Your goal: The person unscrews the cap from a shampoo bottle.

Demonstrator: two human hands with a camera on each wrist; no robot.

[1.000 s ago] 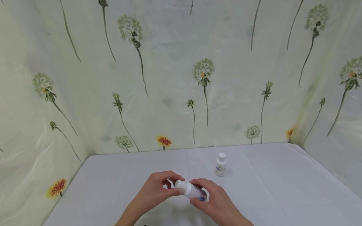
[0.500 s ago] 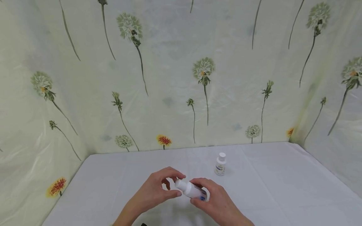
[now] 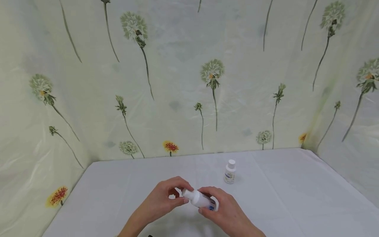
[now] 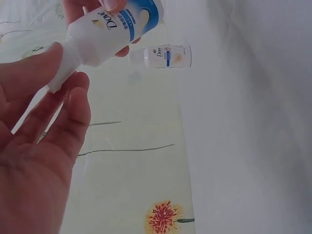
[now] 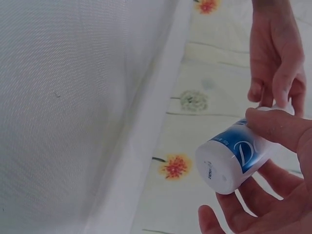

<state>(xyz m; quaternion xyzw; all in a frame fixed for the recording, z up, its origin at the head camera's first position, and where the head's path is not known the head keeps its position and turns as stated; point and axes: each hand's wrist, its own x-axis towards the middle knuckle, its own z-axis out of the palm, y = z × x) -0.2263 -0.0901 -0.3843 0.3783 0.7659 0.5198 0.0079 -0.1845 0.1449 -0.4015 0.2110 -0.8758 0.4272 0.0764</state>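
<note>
The right hand (image 3: 229, 212) grips the held bottle (image 3: 202, 200), tilted above the bench (image 3: 124, 184); at its upper end the left hand (image 3: 163, 200) pinches the cap (image 3: 187, 193). The step looks like turning that cap, calling for a steady body and another twist. Beyond the held bottle stands a second bottle (image 3: 230, 173). Fingers hide the cap's seam, so whether it is loose cannot be told.
</note>
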